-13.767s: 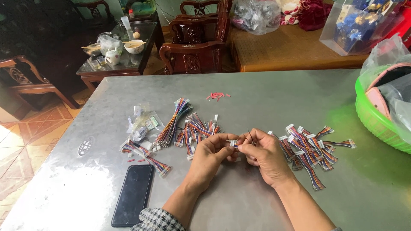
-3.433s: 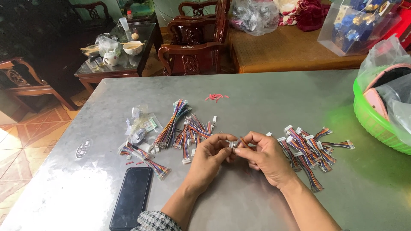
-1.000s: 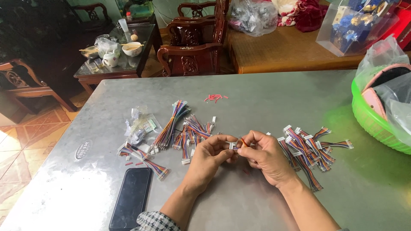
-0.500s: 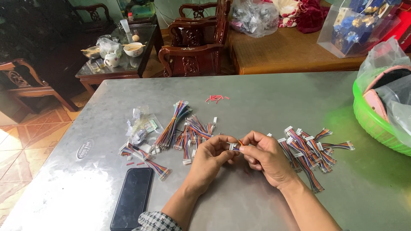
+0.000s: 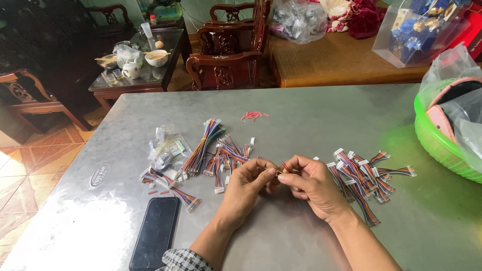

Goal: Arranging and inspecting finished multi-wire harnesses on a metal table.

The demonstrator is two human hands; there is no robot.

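Black phone (image 5: 155, 240) flat near table's left edge; clear plastic bags (image 5: 167, 149) and loose multicoloured wire harnesses (image 5: 221, 153) beyond it. Centre: left hand (image 5: 246, 184) and right hand (image 5: 311, 184) meet, fingertips pinching one small wire connector (image 5: 277, 171) just above the steel table (image 5: 301, 115). Finished harness pile (image 5: 364, 175) right; green basket (image 5: 436, 143) at far edge.

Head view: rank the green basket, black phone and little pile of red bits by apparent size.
1. green basket, though cut off by the frame edge, so its full size is unsure.
2. black phone, nearer the camera, which flatters it.
3. pile of red bits, clearly smallest.
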